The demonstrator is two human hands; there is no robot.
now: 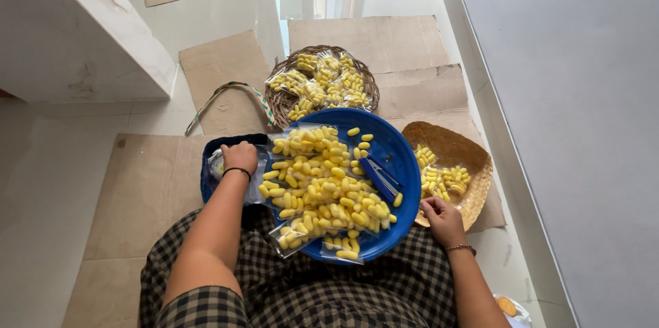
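A: Cocoons (319, 187), yellow and oval, lie heaped on the blue round tray (405, 156) in your lap, some loose and some already sealed in clear plastic packets (302, 232). By my reading you are midway through bagging them.

B: And my hands?

A: Your left hand (239, 157) rests at the tray's left rim, fingers curled down onto a clear packet lying over a dark blue tub (209, 177). That grip looks closed around the plastic, though the fingertips are hidden, so you cannot take it as certain. Your right hand (439, 219) sits at the tray's right edge, fingers loosely bent and touching the rim, with nothing plainly held.

B: What else is near the tray?

A: A blue stapler-like tool (379, 177) lies on the tray's right half, among the cocoons. Beyond the tray stands a round wicker basket (283, 98) full of finished packets. To the tray's right is a flat woven tray (467, 156) with a few more cocoons. Cardboard sheets (144, 190) cover the floor underneath.

B: What does the next move call for?

A: Judging from this, a steady hold on the bag mouth with your left while your right gathers loose cocoons, keeping the tray level in your lap.
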